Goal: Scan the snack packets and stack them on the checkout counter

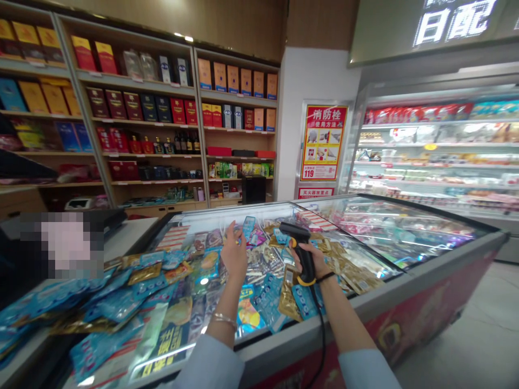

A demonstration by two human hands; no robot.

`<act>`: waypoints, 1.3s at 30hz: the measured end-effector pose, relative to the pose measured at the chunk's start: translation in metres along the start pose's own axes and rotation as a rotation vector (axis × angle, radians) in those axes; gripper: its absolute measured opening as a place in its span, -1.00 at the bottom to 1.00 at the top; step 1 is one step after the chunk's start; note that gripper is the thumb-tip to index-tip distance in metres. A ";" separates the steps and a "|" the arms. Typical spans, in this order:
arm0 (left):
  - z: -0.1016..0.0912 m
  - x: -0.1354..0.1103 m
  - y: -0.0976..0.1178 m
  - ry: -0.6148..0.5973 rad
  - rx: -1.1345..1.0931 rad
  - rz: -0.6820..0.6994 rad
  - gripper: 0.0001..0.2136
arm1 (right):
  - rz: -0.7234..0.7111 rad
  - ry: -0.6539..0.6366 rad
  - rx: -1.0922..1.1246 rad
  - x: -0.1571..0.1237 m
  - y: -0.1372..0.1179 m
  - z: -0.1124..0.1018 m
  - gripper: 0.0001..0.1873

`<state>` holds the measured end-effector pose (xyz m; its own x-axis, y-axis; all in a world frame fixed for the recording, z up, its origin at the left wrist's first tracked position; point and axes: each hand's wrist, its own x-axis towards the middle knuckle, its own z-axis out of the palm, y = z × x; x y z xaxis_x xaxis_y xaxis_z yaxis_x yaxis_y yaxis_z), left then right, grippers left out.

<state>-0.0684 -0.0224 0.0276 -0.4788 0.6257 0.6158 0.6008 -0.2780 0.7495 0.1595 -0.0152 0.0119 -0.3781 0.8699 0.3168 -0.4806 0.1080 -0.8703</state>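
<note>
Barcode scanner gripped in right hand fingers; left hand fingers spread above packets.

Bright, even shop light falls from above; ceiling spotlights burn white over the wooden shelves. The open chiller glows from within and looks washed out, and the lit sign blooms. White streaks glare on the freezer's glass lid. The left hand, right hand and black barcode scanner are sharp, barely shadowed. Edges bend and smear; a pixelated block sits left.
</note>
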 end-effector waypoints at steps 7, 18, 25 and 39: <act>0.005 0.002 -0.008 -0.033 -0.078 -0.048 -0.71 | -0.020 0.005 0.017 0.001 0.000 -0.002 -0.63; -0.033 0.014 -0.008 0.088 -0.464 -0.191 -0.76 | -0.070 0.046 0.008 -0.002 -0.010 0.015 -0.74; -0.133 0.055 -0.020 0.264 -0.511 -0.100 -0.75 | -0.072 -0.037 0.092 0.013 0.002 0.093 -0.76; -0.319 0.073 -0.136 0.410 0.108 -0.357 -0.57 | 0.151 -0.215 0.336 0.083 0.130 0.259 -0.76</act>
<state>-0.3891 -0.1711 0.0477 -0.8618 0.3266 0.3880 0.4073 -0.0102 0.9132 -0.1395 -0.0538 0.0234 -0.6034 0.7400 0.2973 -0.6249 -0.2072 -0.7527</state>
